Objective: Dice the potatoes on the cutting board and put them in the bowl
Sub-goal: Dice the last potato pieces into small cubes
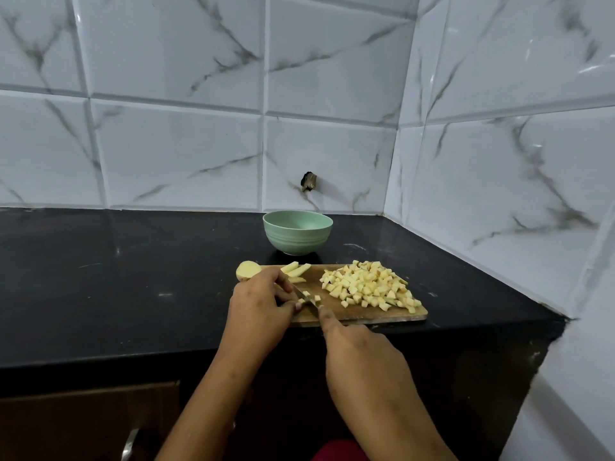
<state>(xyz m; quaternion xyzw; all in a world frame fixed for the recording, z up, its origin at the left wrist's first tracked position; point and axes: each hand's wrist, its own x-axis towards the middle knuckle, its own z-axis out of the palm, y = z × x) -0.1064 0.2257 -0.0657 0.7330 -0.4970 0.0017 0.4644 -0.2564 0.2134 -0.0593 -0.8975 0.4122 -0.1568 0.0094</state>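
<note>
Your 2 forearms rise from the bottom edge of the frame toward the wooden cutting board (349, 312), which lies at centre frame on the black countertop (116, 277). Your right hand (357, 347), lower centre, is clenched around a knife (307, 298); the handle is hidden inside your grip, your index finger lies along the top, and only a short stretch of dark blade shows, pointing up and left onto the board. Your left hand (258, 302), just left of it, is curled with the fingertips pressed down on potato strips at the blade; what lies under the fingers is mostly hidden. A few small cubes (317, 298) sit just right of the blade.

Above your left hand, at the board's upper left corner, 1 rounded potato end piece (247, 270) rests at the board's edge, cut face up. Just right of it, several long potato strips (296, 270) lie side by side, still uncut.

On the right half of the board you have a wide pile of diced potato (369, 286), pale yellow, spreading from the far edge down to the near right corner.

Behind the board, near its far edge but apart from it, stands the pale green bowl (298, 232), upright; what shows of its inside holds no potato. White marble-pattern wall tiles (166, 144) fill the upper frame, with a small dark hole (308, 182) above the bowl.
</note>
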